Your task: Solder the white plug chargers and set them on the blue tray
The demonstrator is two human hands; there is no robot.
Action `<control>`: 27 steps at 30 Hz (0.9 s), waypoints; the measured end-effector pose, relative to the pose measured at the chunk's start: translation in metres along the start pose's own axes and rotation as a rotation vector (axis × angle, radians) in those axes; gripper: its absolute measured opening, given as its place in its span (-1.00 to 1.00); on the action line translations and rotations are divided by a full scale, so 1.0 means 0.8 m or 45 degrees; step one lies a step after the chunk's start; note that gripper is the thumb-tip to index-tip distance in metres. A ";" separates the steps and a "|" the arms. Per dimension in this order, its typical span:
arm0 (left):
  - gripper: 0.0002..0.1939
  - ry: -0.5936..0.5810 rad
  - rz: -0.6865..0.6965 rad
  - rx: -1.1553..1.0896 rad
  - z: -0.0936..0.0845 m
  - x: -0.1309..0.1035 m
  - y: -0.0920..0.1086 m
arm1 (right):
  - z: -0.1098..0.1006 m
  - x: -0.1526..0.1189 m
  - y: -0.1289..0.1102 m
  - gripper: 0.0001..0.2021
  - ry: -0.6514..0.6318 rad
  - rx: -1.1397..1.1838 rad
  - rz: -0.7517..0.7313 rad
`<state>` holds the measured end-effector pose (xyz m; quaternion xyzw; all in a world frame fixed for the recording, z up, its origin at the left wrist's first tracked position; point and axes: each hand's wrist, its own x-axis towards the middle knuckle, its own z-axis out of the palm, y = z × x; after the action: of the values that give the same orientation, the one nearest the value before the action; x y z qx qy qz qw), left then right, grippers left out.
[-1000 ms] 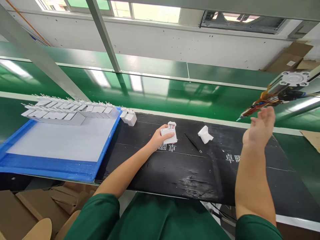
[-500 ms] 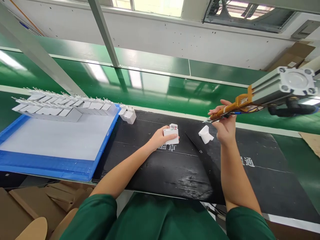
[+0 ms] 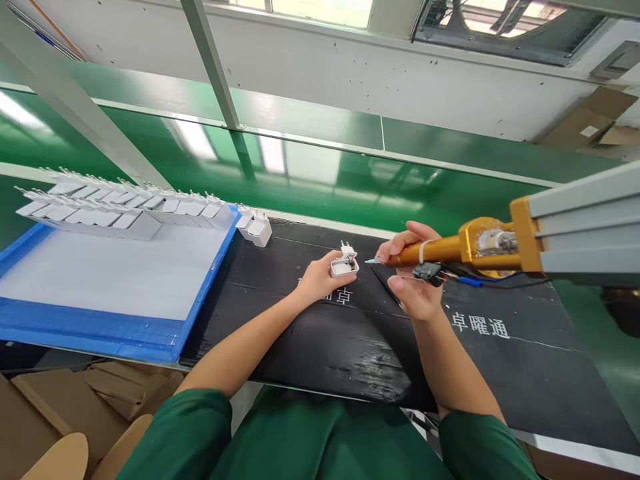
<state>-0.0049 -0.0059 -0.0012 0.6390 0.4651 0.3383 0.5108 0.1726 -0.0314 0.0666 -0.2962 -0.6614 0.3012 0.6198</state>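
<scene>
My left hand (image 3: 321, 279) grips a white plug charger housing (image 3: 344, 268). Its cover is off, its two pins point up, and small coloured wires show inside. My right hand (image 3: 414, 273) is closed around a glue gun with an orange barrel (image 3: 445, 251), a pale pointed nozzle and a small black switch (image 3: 429, 272). The nozzle tip points left, a short gap away from the housing. Partly behind my right hand, a thin black tool like tweezers (image 3: 384, 283) lies on the black mat (image 3: 320, 340).
Rows of white plug chargers (image 3: 115, 217) stand in a blue tray (image 3: 180, 333) at the left. Two more chargers (image 3: 255, 228) sit beside it. The gun's thick grey cylinder (image 3: 585, 220) fills the right side. Cardboard (image 3: 50, 413) lies low at the left.
My right hand has brought the glue gun left and down towards the housing. My left hand has tilted the housing so its open side shows. The loose white piece is now out of sight.
</scene>
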 end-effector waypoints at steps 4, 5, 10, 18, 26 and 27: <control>-0.60 0.047 0.089 0.101 0.003 -0.003 0.007 | 0.006 -0.003 -0.004 -0.35 0.001 0.049 0.044; -0.60 0.065 0.122 0.109 0.004 -0.004 0.008 | 0.008 -0.003 -0.005 -0.35 0.000 0.051 0.051; -0.60 0.137 0.280 0.125 0.005 -0.007 0.009 | 0.009 -0.010 -0.007 -0.32 0.010 0.015 0.073; -0.57 0.145 0.319 0.115 0.006 -0.009 0.010 | 0.010 -0.013 -0.006 -0.43 0.053 0.005 0.075; -0.57 0.142 0.295 0.128 0.005 -0.010 0.013 | 0.009 -0.011 -0.006 -0.36 0.049 0.016 0.067; -0.57 0.134 0.288 0.124 0.005 -0.010 0.013 | 0.009 -0.011 -0.006 -0.35 0.047 0.029 0.057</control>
<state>-0.0016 -0.0154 0.0080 0.6928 0.4322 0.4038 0.4125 0.1655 -0.0419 0.0644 -0.3092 -0.6396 0.3171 0.6283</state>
